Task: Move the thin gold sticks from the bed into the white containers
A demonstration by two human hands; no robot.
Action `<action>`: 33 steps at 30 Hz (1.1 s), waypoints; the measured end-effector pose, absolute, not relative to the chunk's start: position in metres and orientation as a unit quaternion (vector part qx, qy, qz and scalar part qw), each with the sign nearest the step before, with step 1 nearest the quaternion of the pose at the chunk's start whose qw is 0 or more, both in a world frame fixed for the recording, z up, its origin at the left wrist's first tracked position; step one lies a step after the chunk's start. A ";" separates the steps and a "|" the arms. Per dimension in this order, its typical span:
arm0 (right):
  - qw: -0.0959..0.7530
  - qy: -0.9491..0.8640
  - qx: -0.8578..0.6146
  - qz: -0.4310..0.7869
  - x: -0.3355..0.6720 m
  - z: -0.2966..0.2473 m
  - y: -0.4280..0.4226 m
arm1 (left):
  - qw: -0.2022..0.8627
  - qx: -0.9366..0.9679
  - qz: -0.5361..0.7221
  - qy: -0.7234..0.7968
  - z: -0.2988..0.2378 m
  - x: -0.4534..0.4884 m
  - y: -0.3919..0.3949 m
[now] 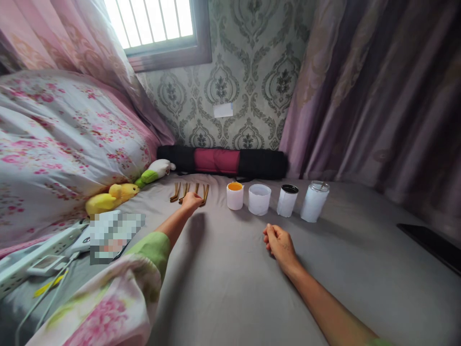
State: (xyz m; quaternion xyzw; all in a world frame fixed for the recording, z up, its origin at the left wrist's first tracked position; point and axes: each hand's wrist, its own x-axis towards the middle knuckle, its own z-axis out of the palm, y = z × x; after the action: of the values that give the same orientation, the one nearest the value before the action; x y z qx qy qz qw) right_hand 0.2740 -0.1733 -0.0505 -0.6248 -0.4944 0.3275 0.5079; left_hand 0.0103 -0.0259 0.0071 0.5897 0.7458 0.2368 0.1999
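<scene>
My left hand (190,202) reaches forward to a row of several thin brown sticks (180,191) lying on the grey bed sheet (223,278); its fingers curl over one of them, though I cannot tell whether they grip it. My right hand (279,242) rests on the sheet in a loose fist with nothing visible in it. Beyond it stand a white cup with orange contents (235,195), an empty white cup (259,199), a white cup with a dark inside (287,200) and a clear lidded jar (314,201).
A floral quilt (54,144) is heaped at the left, with a yellow plush toy (110,198) and a green-white one (154,172) beside it. A black and red roll (223,161) lies against the wall. A power strip (32,257) sits at the left, a dark flat object (432,245) at the right.
</scene>
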 end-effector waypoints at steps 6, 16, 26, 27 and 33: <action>0.500 -0.495 -0.629 0.331 0.274 -0.051 -0.173 | 0.155 0.613 0.238 0.737 0.005 0.003 -0.015; 0.499 -0.496 -0.631 0.327 0.274 -0.053 -0.171 | 0.120 0.643 0.210 0.726 -0.001 0.006 -0.005; 0.491 -0.501 -0.634 0.325 0.274 -0.054 -0.170 | 0.085 0.641 0.183 0.740 -0.009 0.008 0.001; 0.491 -0.502 -0.634 0.325 0.274 -0.054 -0.170 | 0.082 0.642 0.182 0.741 -0.010 0.008 0.002; 0.484 -0.506 -0.637 0.321 0.273 -0.052 -0.170 | 0.066 0.648 0.181 0.737 -0.014 0.009 0.006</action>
State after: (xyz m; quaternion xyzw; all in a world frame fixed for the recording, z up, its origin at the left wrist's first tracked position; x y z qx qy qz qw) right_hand 0.2728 -0.1702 -0.0518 -0.6373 -0.5062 0.3215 0.4839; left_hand 0.0089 0.0059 -0.0143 0.6482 0.7367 0.1811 0.0662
